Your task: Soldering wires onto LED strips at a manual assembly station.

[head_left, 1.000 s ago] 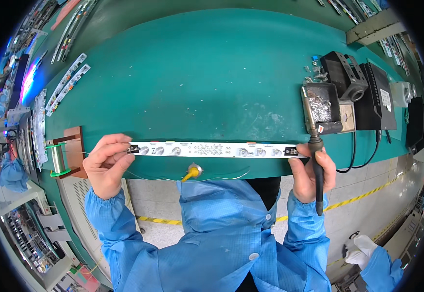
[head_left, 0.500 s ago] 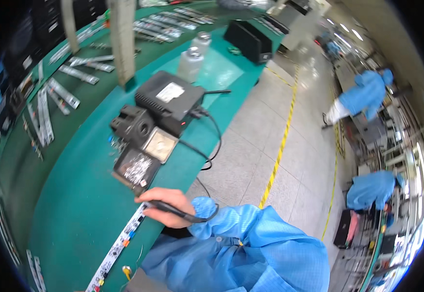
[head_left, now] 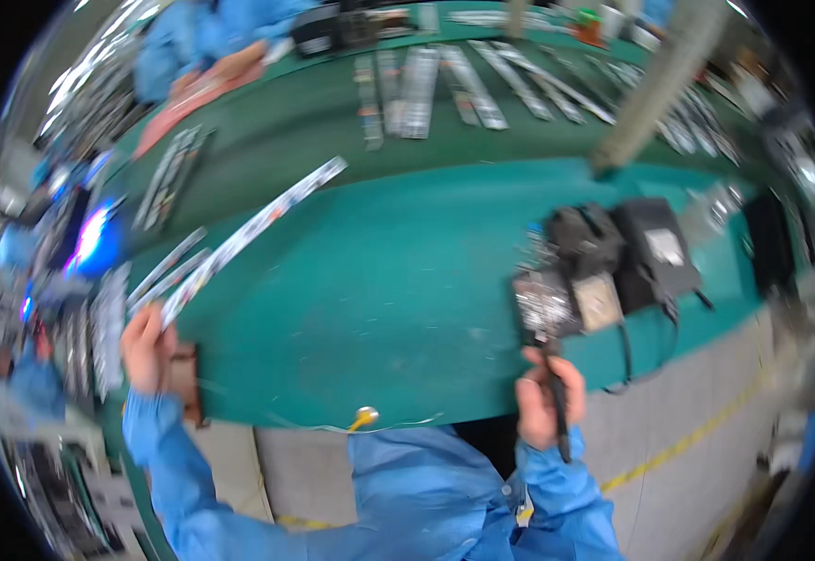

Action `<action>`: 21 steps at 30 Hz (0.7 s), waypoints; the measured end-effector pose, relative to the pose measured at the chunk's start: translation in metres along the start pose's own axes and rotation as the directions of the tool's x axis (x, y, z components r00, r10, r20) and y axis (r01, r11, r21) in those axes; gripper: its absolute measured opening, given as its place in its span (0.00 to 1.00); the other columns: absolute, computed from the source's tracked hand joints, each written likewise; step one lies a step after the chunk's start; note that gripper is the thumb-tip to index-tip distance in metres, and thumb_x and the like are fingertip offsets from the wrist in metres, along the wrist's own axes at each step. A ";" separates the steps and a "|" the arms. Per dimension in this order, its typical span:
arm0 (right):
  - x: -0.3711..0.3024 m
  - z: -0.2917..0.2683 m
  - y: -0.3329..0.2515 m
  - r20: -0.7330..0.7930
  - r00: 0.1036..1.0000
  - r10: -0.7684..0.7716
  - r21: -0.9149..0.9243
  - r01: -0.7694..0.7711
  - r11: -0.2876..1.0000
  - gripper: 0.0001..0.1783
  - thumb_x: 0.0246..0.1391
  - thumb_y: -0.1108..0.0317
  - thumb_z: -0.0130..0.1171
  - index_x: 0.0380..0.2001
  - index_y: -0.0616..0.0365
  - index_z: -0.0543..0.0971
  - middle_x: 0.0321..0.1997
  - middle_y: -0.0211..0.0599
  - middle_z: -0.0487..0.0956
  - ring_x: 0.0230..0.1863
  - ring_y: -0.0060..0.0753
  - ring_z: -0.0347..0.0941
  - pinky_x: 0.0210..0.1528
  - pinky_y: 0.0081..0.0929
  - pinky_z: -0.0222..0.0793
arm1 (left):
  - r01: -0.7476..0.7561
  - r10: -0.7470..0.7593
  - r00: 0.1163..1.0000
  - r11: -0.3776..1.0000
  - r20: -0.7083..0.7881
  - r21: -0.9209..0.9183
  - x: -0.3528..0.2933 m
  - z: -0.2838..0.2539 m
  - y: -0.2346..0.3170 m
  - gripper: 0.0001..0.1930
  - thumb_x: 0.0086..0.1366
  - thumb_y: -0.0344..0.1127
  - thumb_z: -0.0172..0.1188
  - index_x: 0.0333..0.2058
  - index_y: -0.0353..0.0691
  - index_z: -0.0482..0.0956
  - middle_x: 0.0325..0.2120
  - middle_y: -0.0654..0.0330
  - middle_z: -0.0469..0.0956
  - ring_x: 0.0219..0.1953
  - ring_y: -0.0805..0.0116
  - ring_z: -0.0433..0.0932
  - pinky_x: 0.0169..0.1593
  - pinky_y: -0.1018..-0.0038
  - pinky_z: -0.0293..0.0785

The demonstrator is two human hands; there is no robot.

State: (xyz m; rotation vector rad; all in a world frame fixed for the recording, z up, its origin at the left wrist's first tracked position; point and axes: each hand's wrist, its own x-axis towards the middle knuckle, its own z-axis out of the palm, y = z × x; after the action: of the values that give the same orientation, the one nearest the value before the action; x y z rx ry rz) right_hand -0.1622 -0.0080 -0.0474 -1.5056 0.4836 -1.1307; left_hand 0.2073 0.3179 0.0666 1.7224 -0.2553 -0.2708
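My left hand (head_left: 148, 348) pinches the near end of a long white circuit board strip (head_left: 248, 231), raised at a slant over the left side of the bench. Small coloured parts line the strip, blurred by motion. In my right hand (head_left: 549, 397) is a black soldering iron (head_left: 558, 411), its front end close to a dark tray of silvery bits (head_left: 543, 301); the tip itself is not clear. Beside that tray lies a pale square sponge (head_left: 598, 300), in front of the black iron holder (head_left: 587, 238). The black soldering station (head_left: 655, 248) stands to their right.
Many board strips lie on the dark green conveyor (head_left: 323, 150) beyond the green mat (head_left: 379, 280). A post (head_left: 655, 89) rises at the far right. Near the front edge sits a yellow wire with a round metal end (head_left: 364, 417). Another person's arm (head_left: 230, 67) shows at the far left.
My view has swung left, bringing my left hand into sight with the strip. The strip, formerly beside my right hand, is now far to its left. My right hand still holds the iron.
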 end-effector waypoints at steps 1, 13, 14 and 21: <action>-0.001 -0.002 0.002 -0.005 1.000 -0.011 0.002 0.011 1.000 0.25 0.49 0.76 0.59 0.52 0.58 0.66 0.47 0.53 0.76 0.29 0.20 0.67 0.32 0.18 0.66 | -0.020 0.021 0.999 1.000 0.028 -0.023 0.014 0.001 0.005 0.12 0.65 0.33 0.53 0.43 0.31 0.75 0.30 0.65 0.73 0.29 0.81 0.67 0.32 0.85 0.64; -0.003 -0.004 0.015 0.006 0.997 -0.073 -0.046 0.074 0.996 0.26 0.50 0.75 0.57 0.53 0.59 0.65 0.47 0.55 0.75 0.28 0.20 0.67 0.32 0.19 0.66 | 0.324 -0.281 0.943 0.899 -0.179 0.294 0.202 0.146 -0.019 0.16 0.61 0.38 0.50 0.32 0.27 0.77 0.28 0.46 0.80 0.29 0.56 0.80 0.31 0.67 0.77; -0.002 -0.004 0.015 0.007 0.998 -0.062 -0.045 0.062 0.997 0.25 0.50 0.76 0.56 0.53 0.59 0.65 0.47 0.56 0.75 0.28 0.21 0.67 0.32 0.19 0.66 | 0.137 -0.039 0.984 0.783 -0.172 0.607 0.214 0.151 -0.032 0.18 0.61 0.41 0.49 0.34 0.29 0.78 0.29 0.46 0.80 0.31 0.51 0.80 0.35 0.63 0.77; 0.000 -0.007 0.012 0.039 0.997 -0.069 -0.084 0.072 0.994 0.25 0.51 0.74 0.56 0.53 0.58 0.64 0.47 0.58 0.73 0.31 0.26 0.68 0.32 0.20 0.67 | -0.053 0.191 0.981 0.434 -0.034 0.899 0.188 0.284 0.005 0.21 0.57 0.52 0.52 0.35 0.39 0.81 0.36 0.47 0.79 0.42 0.46 0.77 0.47 0.57 0.72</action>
State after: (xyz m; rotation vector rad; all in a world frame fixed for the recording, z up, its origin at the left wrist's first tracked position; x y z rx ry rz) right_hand -0.1646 -0.0144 -0.0589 -1.6254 0.4615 -1.1475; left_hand 0.2944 -0.0082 0.0187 2.7828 -0.4860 0.1557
